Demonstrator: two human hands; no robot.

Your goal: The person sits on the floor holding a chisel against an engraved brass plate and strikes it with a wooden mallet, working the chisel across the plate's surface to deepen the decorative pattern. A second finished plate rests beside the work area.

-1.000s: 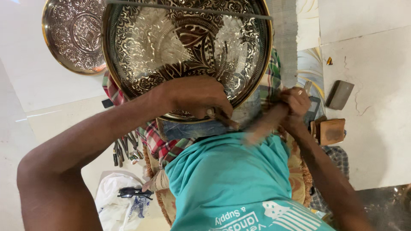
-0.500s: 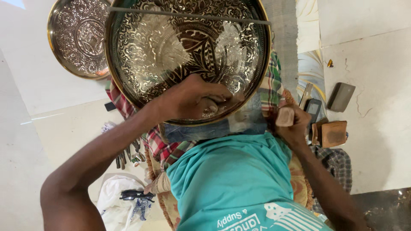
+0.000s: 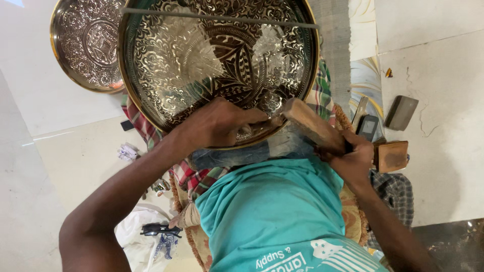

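Engraved brass tray (image 3: 201, 65), big and round with a raised rim, sits propped on the lap right in front of the body, and I'm reading everything off that. My left hand (image 3: 217, 126) lies on the lower part of the tray, fingers curled together; I judge they pinch a small punch or chisel against the metal, though the tool itself is hidden under the knuckles, so I cannot tell for sure. Just to the right of that hand, the wooden mallet (image 3: 312, 126) angles in, its head almost touching the fingertips, and my right hand (image 3: 353, 161) is wrapped tight round its handle. That pairing makes sense to me: one hand pins and steers, the other strikes, so both crowd the same spot near the rim. A checked cloth (image 3: 141, 126) pads the tray from beneath, likely to keep it from sliding. Beyond the left hand, up and away, a second patterned tray (image 3: 85, 45) rests on the pale floor, well apart. Past the right hand lie a small wooden block (image 3: 393, 156) and a dark flat stone (image 3: 401, 112), near at reach.
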